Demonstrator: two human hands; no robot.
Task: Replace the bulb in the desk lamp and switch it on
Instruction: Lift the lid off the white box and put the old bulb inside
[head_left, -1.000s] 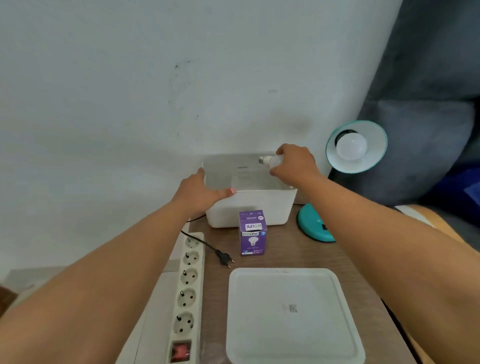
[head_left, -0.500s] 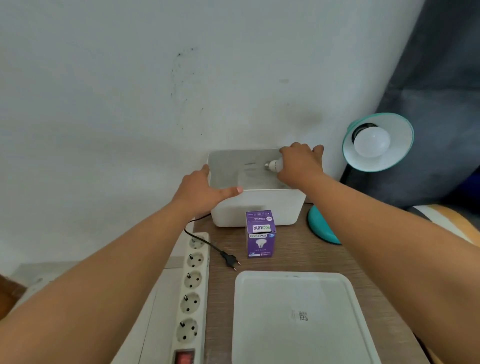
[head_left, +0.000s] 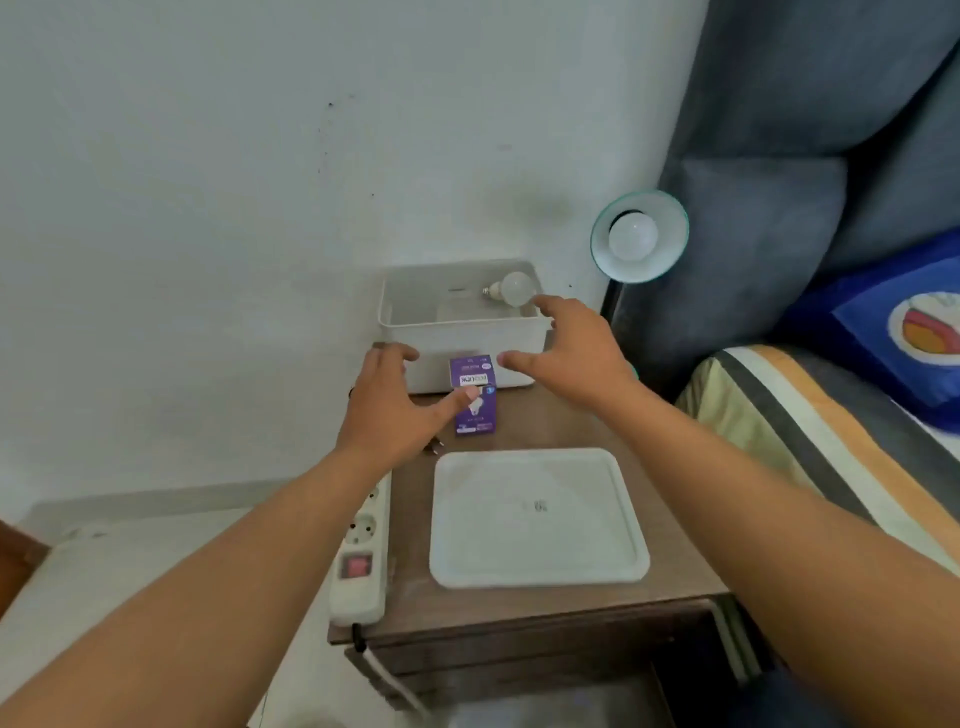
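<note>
A loose white bulb (head_left: 511, 289) lies inside the white bin (head_left: 415, 325) at its back right corner. The teal desk lamp (head_left: 640, 236) at the right of the bin faces me with a white bulb (head_left: 632, 237) in its shade. A purple bulb box (head_left: 473, 393) stands upright in front of the bin. My left hand (head_left: 393, 406) hovers open just left of the box, its thumb over the box front. Open above the bin's front right corner is my right hand (head_left: 570, 349), fingers spread, holding nothing.
The white bin lid (head_left: 535, 517) lies flat on the wooden bedside table (head_left: 519, 613). A white power strip (head_left: 362, 551) with a red switch runs along the table's left edge, a loose black plug (head_left: 434, 446) beside it. A bed with a striped blanket (head_left: 810, 441) is at the right.
My right hand has let go of the bulb, which now lies in the bin, and pulled back. My left hand has left the bin rim and moved down beside the purple box.
</note>
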